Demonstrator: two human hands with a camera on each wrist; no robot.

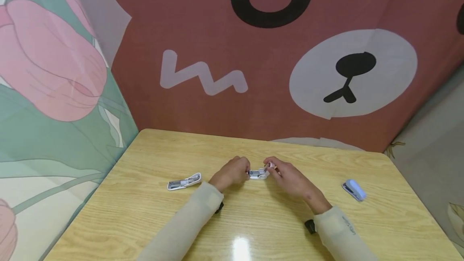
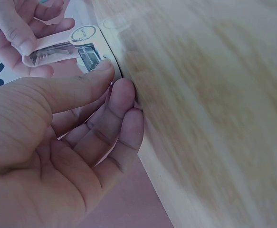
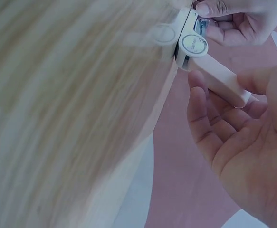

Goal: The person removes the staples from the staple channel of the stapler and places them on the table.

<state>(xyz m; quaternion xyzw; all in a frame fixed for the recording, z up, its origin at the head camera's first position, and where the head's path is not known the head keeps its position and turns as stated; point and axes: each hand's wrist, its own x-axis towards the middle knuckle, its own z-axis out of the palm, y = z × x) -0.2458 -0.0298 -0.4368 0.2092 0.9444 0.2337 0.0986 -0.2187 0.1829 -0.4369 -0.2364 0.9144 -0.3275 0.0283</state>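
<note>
Over the table's middle a small light-coloured stapler (image 1: 257, 174) is opened out between both hands, its metal staple channel showing. My left hand (image 1: 232, 171) pinches the base end between thumb and fingers; the left wrist view shows the thumb (image 2: 104, 66) on it, low against the tabletop. Curled around the raised top arm, my right hand (image 1: 291, 178) holds the other end. In the right wrist view, the stapler's pinkish-white arm (image 3: 221, 80) angles away from the base at a round hinge disc (image 3: 194, 44). Fingers hide part of both ends.
A white stapler (image 1: 184, 181) lies opened out on the wooden table (image 1: 253, 216), left of the left hand. To the right sits a lavender-blue stapler (image 1: 354, 189). A printed bear curtain (image 1: 203, 116) hangs behind the table's far edge.
</note>
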